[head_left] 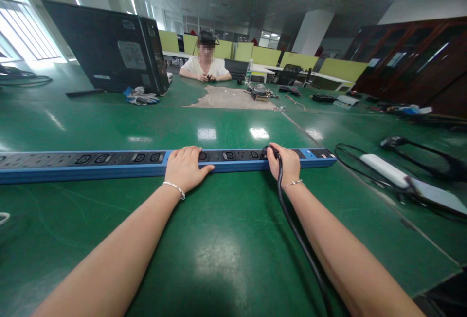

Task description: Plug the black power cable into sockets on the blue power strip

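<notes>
A long blue power strip [124, 173] with black sockets lies across the green table. My left hand [186, 167] rests over its middle, palm down, fingers over the strip and thumb stretched to the right along its near edge. Near the strip's right end, my right hand [285, 162] is closed round a black plug [265, 151] at the sockets. From the plug, a thick black cable [297, 239] runs down toward me beside my right forearm. Whether the plug's pins are inside a socket is hidden.
A black computer case [105, 49] stands at the back left, with gloves [140, 96] beside it. A person [206, 66] sits across the table, near a bottle [249, 71]. On the right lie a white adapter strip [385, 171] and black cables.
</notes>
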The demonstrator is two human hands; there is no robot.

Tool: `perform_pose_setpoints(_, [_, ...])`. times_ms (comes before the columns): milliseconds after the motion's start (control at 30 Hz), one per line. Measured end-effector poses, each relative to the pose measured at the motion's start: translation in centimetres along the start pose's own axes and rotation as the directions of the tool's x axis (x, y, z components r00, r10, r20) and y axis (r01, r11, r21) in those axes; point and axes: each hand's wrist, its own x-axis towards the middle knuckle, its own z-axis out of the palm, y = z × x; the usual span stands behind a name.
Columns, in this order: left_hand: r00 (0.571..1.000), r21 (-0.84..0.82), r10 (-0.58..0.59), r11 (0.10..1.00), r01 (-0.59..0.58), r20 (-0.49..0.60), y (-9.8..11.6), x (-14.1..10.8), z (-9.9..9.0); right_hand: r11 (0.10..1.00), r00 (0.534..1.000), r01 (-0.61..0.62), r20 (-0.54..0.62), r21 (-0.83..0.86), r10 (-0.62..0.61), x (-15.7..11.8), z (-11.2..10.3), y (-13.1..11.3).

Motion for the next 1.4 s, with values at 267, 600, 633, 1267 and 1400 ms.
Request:
perform_pose_setpoints(267, [1.0,-0.011,-0.003,1.0,0.003,0.006,0.1,0.0,-0.1,0.998,0.999,0.053,0.002,-0.033,-0.053,-0.9,0.1,-0.2])
perform_pose_setpoints(600, [1.0,-0.005,-0.012,1.0,0.012,0.013,0.0,0.0,0.0,0.992,0.996,0.094,0.016,-0.086,-0.093,-1.8,0.4,0.3])
perform_pose_setpoints(633, [1.0,-0.003,-0.013,1.0,0.013,0.014,0.0,0.0,0.0,0.991,0.995,0.099,0.029,-0.089,-0.097,-1.8,0.3,0.3])
perform_pose_setpoints(1267, [1.0,-0.002,-0.006,1.0,0.006,0.007,0.1,0.0,0.0,0.993,0.994,-0.109,0.027,-0.048,0.11,-2.4,1.1,-0.2])
perform_pose_setpoints(1400, [1.0,-0.01,-0.01,1.0,0.01,0.013,0.1,0.0,-0.1,0.994,0.995,-0.088,0.033,-0.066,0.09,-2.5,0.8,-0.2])
